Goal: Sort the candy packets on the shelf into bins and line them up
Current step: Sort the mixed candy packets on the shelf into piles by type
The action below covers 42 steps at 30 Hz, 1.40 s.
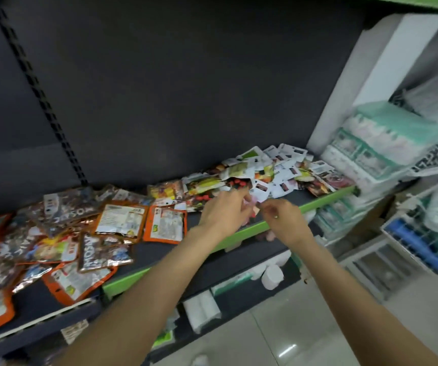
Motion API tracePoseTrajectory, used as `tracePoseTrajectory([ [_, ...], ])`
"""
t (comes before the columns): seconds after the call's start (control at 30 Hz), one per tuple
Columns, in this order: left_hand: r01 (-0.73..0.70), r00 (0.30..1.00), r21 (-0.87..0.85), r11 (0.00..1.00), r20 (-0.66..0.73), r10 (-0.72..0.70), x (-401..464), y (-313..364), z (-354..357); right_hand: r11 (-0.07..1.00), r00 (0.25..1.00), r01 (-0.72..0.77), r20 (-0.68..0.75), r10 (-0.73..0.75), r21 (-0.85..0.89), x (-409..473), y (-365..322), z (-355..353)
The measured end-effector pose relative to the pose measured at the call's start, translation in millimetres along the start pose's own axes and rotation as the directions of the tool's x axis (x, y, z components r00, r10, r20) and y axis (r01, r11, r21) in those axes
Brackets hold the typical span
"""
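Note:
Candy packets lie loose on a dark shelf (286, 199) with a green front edge. A heap of white and fruit-print packets (273, 173) sits at the right end. Orange-bordered packets (163, 224) and brown foil packets (99, 253) spread over the left part. My left hand (223, 210) and my right hand (281, 217) meet just in front of the white heap. Between their fingertips they pinch a small pink-and-white packet (252, 204), mostly hidden by the fingers. No bin shows in this view.
The shelf's dark back panel (186, 88) rises behind the packets. Lower shelves hold white rolls (272, 277). To the right stand stacked green-and-white packages (371, 151) and a wire basket (421, 233) with blue and white goods. Pale floor tiles lie below.

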<state>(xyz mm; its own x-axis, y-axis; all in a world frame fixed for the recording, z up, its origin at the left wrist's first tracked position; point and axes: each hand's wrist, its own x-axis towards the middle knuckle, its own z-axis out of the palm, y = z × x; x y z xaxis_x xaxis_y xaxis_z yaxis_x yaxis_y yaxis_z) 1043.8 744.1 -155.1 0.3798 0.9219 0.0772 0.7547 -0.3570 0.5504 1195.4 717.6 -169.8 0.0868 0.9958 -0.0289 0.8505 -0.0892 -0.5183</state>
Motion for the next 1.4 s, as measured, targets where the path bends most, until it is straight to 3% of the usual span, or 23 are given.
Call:
tracePoseTrajectory([
  [0.47,0.033,0.998,-0.08,0.996,0.063,-0.028,235.4,105.0,112.5,0.994,0.992,-0.1,-0.084,0.097,-0.036,158.6,202.2,-108.3],
  [0.67,0.144,0.987,-0.056,0.988,0.076,-0.139,295.3,119.1,157.5,0.994,0.996,-0.088,-0.008,0.088,-0.062,220.9,278.4,-126.7],
  [0.87,0.2,0.977,0.034,0.979,0.068,-0.202,329.6,136.9,212.8,0.996,0.986,0.029,0.165,-0.015,-0.084,281.7,341.1,-134.4],
  [1.13,0.273,0.96,0.236,0.933,-0.012,-0.278,375.1,126.3,238.8,0.994,0.963,0.106,0.252,-0.097,-0.023,338.2,370.9,-115.9],
  [1.4,0.196,0.936,0.298,0.934,0.227,-0.269,440.2,106.0,238.3,0.988,0.924,0.13,0.372,-0.089,-0.088,378.4,379.9,-84.6],
])
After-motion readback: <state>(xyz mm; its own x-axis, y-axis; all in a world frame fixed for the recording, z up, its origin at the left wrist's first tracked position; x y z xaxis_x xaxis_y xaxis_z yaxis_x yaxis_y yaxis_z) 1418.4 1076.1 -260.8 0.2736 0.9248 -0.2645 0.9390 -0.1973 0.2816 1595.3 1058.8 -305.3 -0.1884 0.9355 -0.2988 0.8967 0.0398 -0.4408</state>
